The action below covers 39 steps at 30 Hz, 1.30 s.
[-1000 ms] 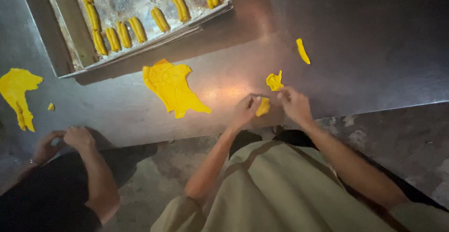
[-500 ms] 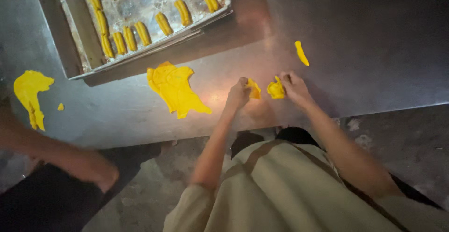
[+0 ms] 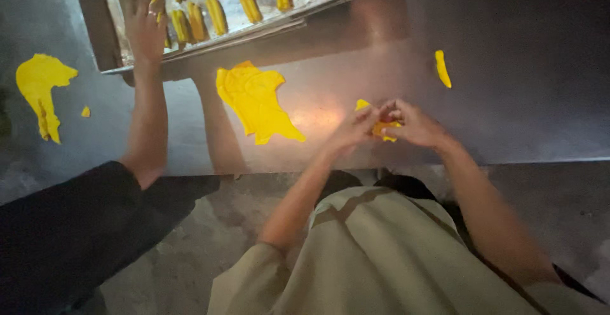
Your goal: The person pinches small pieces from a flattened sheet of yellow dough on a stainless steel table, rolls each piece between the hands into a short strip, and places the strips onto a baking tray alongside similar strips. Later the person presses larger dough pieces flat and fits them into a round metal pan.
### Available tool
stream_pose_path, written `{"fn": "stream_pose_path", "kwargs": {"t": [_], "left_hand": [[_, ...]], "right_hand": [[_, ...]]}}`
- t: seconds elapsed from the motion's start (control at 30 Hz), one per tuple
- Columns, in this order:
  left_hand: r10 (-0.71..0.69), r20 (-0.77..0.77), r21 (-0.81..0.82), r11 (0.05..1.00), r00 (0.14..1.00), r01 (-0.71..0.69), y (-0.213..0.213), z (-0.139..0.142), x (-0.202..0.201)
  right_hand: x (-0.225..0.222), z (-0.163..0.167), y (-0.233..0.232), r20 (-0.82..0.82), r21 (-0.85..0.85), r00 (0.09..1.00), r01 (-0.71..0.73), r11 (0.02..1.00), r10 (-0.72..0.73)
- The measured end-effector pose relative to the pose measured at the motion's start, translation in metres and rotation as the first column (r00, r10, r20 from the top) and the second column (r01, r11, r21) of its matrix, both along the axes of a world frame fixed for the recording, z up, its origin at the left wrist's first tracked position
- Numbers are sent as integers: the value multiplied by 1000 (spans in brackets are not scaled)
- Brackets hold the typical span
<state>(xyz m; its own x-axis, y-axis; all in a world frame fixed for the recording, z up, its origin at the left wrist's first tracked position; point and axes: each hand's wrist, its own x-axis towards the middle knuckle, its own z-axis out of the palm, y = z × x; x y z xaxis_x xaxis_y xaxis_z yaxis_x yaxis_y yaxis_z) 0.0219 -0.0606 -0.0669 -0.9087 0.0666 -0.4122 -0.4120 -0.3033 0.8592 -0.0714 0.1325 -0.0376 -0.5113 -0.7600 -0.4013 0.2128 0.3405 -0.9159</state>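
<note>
A small yellow dough piece is pinched between the left hand and right hand, both closed on it just above the steel table. It looks soft, light and easily torn, so it is best held gently by its edges.

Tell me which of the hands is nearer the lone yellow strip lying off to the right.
Right. The right hand sits just below-left of the strip; the left hand is farther left.
</note>
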Motion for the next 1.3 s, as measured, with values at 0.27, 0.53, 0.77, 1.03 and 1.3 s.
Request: {"fn": "stream_pose_path", "kwargs": {"t": [0.27,0.53,0.77,1.03,1.3], "left_hand": [[175,172,326,919,970,-223,2,-9,9],[140,201,215,959,970,-183,10,5,22],[123,116,193,971,986,-144,27,-6,33],[430,-7,58,901,903,-429,48,2,24],[343,-137,-480,797,929,-365,36,10,23]], "right_hand": [[-5,4,0,-123,335,988,129,933,-93],[8,10,2,51,203,973,209,957,-224],[8,12,18,24,196,993,112,974,-120],[17,-11,12,291,-34,932,235,971,-215],[19,-13,-7,302,40,914,270,962,-269]]}}
